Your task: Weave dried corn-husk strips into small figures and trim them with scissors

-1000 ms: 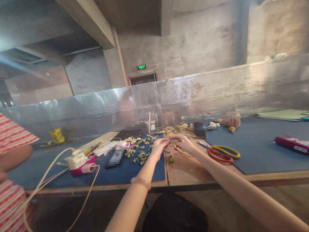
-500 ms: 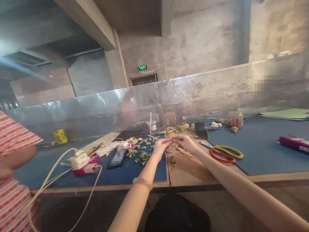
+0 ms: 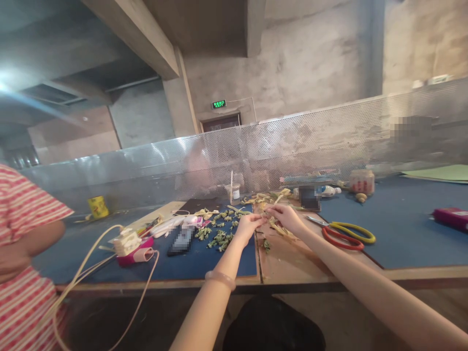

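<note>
Working at the yellowish dry strips (image 3: 282,230), lying loose on the bare wooden tabletop (image 3: 281,265) near the seam with the blue mat (image 3: 246,265). Cannot make out any piece between the fingertips; too small to see from here. Left hand (image 3: 250,225): thumb and forefinger drawn together as in a pinch. Right hand (image 3: 287,217): fingers bent, tips turned down and inward, just beside the left ones. Cannot tell whether gripping anything with either.

Judging by the pose, fine fingertip work. Best to pinch lightly, steadying with one hand while teasing with the other; probably brittle, so better not to tug. Keep low over the tabletop to catch fallen scraps, and clear of the small green sprig (image 3: 266,245) just below.

Both forearms stretched forward from the lower edge and converging; left one with a bracelet (image 3: 221,280) at the wrist, right one on a long slant from the lower right corner. Mind the scissors (image 3: 329,225), lying just beyond the right forearm, blades toward the wrist. Avoid brushing the heaped green sprigs (image 3: 220,240) beside the left wrist.
</note>
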A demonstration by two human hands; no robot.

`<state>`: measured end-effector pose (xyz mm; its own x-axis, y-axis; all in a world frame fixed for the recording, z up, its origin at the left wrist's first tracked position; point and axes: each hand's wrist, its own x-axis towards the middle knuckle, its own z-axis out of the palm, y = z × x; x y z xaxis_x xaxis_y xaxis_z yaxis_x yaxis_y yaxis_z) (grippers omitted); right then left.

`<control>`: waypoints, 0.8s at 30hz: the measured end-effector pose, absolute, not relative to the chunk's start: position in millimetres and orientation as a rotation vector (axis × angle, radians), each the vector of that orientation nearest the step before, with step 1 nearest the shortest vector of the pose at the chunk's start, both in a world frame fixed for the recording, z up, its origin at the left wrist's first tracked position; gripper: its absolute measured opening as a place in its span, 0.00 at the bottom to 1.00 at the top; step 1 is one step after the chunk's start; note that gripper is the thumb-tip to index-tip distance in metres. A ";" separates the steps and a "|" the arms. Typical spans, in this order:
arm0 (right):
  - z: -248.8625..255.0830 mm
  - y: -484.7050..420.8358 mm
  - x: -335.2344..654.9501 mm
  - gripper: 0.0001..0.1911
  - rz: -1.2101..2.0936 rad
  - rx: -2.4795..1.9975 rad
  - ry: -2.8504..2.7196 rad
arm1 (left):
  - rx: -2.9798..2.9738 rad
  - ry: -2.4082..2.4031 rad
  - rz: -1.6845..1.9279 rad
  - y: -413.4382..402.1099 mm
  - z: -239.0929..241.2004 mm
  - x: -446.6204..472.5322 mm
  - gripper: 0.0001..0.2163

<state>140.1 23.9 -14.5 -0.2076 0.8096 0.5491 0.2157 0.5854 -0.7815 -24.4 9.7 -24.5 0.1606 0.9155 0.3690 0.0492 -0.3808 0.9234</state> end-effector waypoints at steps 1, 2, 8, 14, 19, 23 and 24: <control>-14.6 23.8 139.8 0.22 0.681 -0.846 -1.734 | 1.640 0.950 1.305 9.1 -24.6 -24.0 0.16; -14.5 23.5 139.6 0.22 0.672 -0.845 -1.733 | 1.664 0.954 1.288 8.9 -24.7 -23.6 0.16; -12.2 19.6 139.4 0.24 0.623 -0.853 -1.739 | 1.783 0.972 1.423 9.8 -22.6 -22.8 0.11; -11.5 16.9 139.0 0.24 0.685 -0.808 -1.766 | 1.669 0.842 1.324 5.4 -19.4 -18.8 0.12; -10.3 15.4 137.8 0.23 0.689 -0.764 -1.756 | 1.602 0.843 1.268 6.4 -20.4 -19.1 0.12; -6.7 12.6 138.3 0.22 0.690 -0.714 -1.798 | 1.636 0.866 1.299 10.9 -22.0 -21.6 0.12; -5.8 11.9 138.7 0.22 0.692 -0.722 -1.804 | 1.635 0.864 1.314 12.1 -22.3 -22.1 0.12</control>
<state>138.7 11.9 -5.8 -0.2915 0.7467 0.5979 0.1549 0.6536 -0.7408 -22.1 12.1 -22.3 0.2107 0.8945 0.3942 0.0071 -0.4047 0.9144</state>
